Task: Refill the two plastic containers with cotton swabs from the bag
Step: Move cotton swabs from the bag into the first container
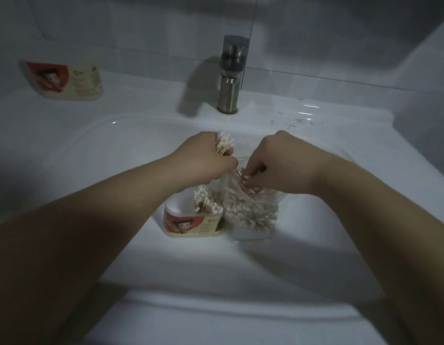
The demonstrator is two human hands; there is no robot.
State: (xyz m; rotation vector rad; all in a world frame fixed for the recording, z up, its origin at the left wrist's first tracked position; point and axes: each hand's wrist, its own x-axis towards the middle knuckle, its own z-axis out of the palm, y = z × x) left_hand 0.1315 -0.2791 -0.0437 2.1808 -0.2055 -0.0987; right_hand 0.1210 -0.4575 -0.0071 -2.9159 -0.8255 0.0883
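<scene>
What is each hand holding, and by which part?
The left hand grips a swab bundle by the sticks, heads poking out. The right hand pinches a few swabs near their heads, inside the bag.

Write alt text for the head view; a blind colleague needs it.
Over a white sink, the left hand grips a bundle of cotton swabs while the right hand pinches more inside a clear bag. A partly filled labelled container stands beside the bag in the basin; a second container sits on the counter.

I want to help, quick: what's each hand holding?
Left hand: grips a bunch of cotton swabs.
Right hand: pinches swabs inside the bag.
</scene>
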